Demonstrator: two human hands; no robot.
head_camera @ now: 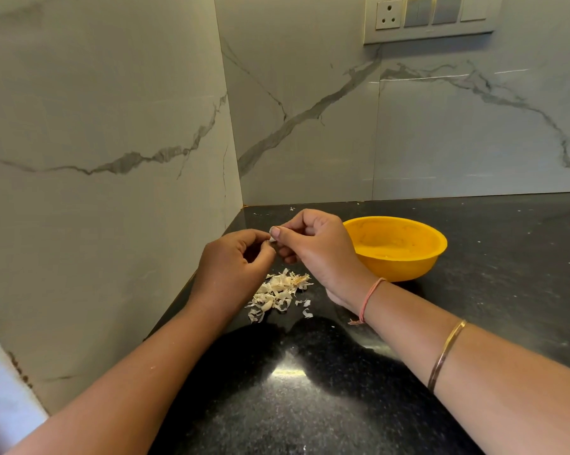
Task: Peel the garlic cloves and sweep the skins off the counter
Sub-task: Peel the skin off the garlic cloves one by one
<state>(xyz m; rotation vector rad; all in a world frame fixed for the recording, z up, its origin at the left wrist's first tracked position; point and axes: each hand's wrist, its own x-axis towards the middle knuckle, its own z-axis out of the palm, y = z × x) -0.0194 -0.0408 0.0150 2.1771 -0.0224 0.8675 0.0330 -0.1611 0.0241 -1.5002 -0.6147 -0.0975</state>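
**Left hand** [234,267]: raised above the counter's back left corner, fingers curled, the tips pinching one end of the clove.

**Right hand** [316,247]: raised opposite the left, thumb and forefinger pinched on the same clove, the other fingers curled under. A thread band [369,298] and a metal bangle [446,353] are worn on this arm.

**Garlic clove** [272,239]: a small pale piece held between the two sets of fingertips, above the counter. It is largely hidden, so how much skin remains on it cannot be told.

**Skins** [278,292]: a loose heap of papery flakes on the counter, directly below the hands and near its left edge. A few stray flakes lie just beside it, and specks lie along the back edge.

**Yellow bowl** [405,269]: on the counter just right of the right hand, towards the back edge. Peeled cloves cannot be made out inside.

**Counter** [474,290]: dark speckled stone, meeting marble-patterned walls at its back and left edges.

**Progress, judged:** peeling is well advanced, to go by the size of the heap, with one clove in hand. No unpeeled cloves are in sight. The sweeping is not yet begun, since every skin lies on the counter.
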